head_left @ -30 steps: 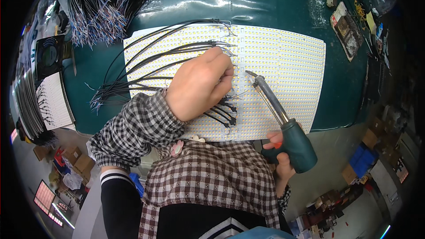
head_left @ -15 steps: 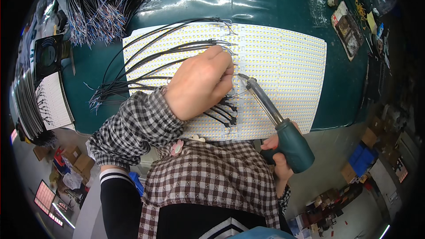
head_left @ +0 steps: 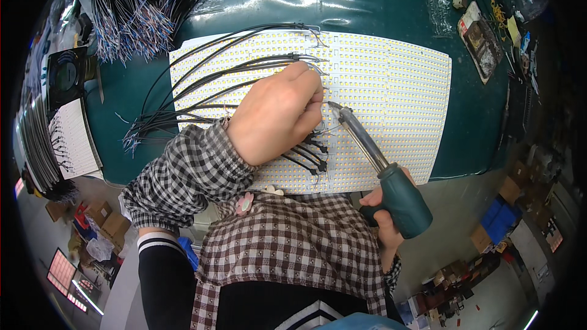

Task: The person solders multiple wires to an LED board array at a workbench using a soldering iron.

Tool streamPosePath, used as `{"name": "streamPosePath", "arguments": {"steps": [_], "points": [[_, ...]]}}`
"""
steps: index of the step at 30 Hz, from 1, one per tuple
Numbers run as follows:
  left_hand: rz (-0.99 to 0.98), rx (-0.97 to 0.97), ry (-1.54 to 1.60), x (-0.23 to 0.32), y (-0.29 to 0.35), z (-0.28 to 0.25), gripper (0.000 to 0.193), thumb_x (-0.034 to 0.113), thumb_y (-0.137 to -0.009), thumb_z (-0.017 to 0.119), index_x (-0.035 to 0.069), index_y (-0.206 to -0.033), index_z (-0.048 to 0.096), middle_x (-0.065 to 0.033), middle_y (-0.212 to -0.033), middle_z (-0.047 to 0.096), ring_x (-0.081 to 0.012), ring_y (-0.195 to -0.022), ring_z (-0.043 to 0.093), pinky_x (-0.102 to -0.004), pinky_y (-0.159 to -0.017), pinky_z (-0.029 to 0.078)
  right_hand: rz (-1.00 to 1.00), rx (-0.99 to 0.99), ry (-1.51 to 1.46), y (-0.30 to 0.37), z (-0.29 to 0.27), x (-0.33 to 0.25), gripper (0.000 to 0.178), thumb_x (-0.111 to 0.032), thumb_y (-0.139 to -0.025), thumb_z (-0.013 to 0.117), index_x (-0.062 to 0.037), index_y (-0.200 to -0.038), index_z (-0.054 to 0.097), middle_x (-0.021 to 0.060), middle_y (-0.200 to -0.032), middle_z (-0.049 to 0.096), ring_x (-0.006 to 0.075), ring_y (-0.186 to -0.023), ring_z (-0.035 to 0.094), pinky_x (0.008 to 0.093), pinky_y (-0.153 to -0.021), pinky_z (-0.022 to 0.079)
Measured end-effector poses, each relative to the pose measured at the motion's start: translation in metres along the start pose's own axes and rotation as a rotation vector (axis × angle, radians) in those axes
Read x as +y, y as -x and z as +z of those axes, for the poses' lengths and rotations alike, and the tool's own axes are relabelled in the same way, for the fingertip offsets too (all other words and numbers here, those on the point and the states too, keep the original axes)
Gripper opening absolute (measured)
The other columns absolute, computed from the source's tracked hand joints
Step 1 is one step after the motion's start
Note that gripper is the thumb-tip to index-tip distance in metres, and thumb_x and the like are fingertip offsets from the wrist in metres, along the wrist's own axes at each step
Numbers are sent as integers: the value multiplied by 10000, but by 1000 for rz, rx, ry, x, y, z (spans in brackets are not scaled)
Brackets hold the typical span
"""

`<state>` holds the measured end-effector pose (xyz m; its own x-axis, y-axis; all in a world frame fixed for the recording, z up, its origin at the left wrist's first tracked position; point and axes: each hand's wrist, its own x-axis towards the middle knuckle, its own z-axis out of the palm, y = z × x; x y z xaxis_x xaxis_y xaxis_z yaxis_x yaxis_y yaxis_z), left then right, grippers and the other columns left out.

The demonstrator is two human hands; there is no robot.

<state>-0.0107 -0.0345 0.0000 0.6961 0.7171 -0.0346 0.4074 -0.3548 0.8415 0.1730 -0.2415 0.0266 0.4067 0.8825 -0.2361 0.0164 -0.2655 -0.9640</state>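
Observation:
A sheet of white LED strips (head_left: 397,110), dotted with rows of small yellow lights, lies flat on the green table. My left hand (head_left: 278,116) is closed in a pinch over its middle, on a black cable (head_left: 211,107) that runs in from the left; the fingertips are partly hidden by the hand. In my right hand (head_left: 386,226) is a green-handled soldering gun (head_left: 406,204). Its dark tip points up and left, just right of my left fingertips, close over the sheet. More black cables (head_left: 244,64) end along the sheet's middle seam, above and below my left hand.
Thick bundles of black cables with stripped coloured ends (head_left: 143,30) lie at the back left. A small black fan (head_left: 66,77) and another white board with wires (head_left: 76,140) are at the left edge. A dirty, dark-stained tray (head_left: 481,41) sits at the far right of the green table (head_left: 269,0).
The soldering gun and my right hand have shifted very slightly left. My left hand holds almost the same place.

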Motion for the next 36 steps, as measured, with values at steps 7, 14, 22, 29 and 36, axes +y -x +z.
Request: {"name": "streamPosePath", "arguments": {"steps": [7, 14, 22, 29, 36], "points": [[-4, -5, -16, 0, 0, -1, 106, -9, -783, 638, 4, -851, 558, -123, -825, 543, -274, -704, 580, -347, -629, 482, -88, -45, 83, -4, 0, -5, 485, -451, -771, 810, 15, -876, 731, 128, -854, 708, 226, -829, 670, 391, -856, 511], [-8, -7, -3, -1, 1, -1, 106, -13, -784, 635, 4, -855, 559, -122, -824, 542, -272, -707, 579, -345, -631, 483, -31, 22, 0, -2, 3, -4, 519, -465, -772, 803, 37, -878, 719, 112, -830, 707, 240, -818, 665, 411, -878, 508], [80, 208, -208, 19, 14, 4, 215, 20, -763, 730, 32, -935, 603, -107, -849, 566, -311, -796, 592, -367, -685, 487, -7, 21, 2, -1, 2, -8, 563, -494, -777, 788, 46, -912, 699, 117, -827, 695, 213, -799, 669, 360, -825, 529], [-14, 21, -210, 26, 47, 1, 228, 74, -793, 748, 37, -971, 609, -102, -864, 609, -303, -767, 612, -377, -650, 491, -94, -13, 11, -7, -4, 1, 611, -542, -850, 687, 64, -913, 640, 140, -832, 649, 228, -765, 649, 353, -751, 529], [-165, 9, 130, 10, 29, 0, 235, 6, -840, 697, 14, -1062, 621, -102, -929, 640, -200, -855, 663, -273, -756, 533, -62, 101, -65, -10, -1, 9, 634, -539, -817, 732, 81, -919, 641, 136, -906, 621, 216, -780, 658, 312, -686, 581]]}}
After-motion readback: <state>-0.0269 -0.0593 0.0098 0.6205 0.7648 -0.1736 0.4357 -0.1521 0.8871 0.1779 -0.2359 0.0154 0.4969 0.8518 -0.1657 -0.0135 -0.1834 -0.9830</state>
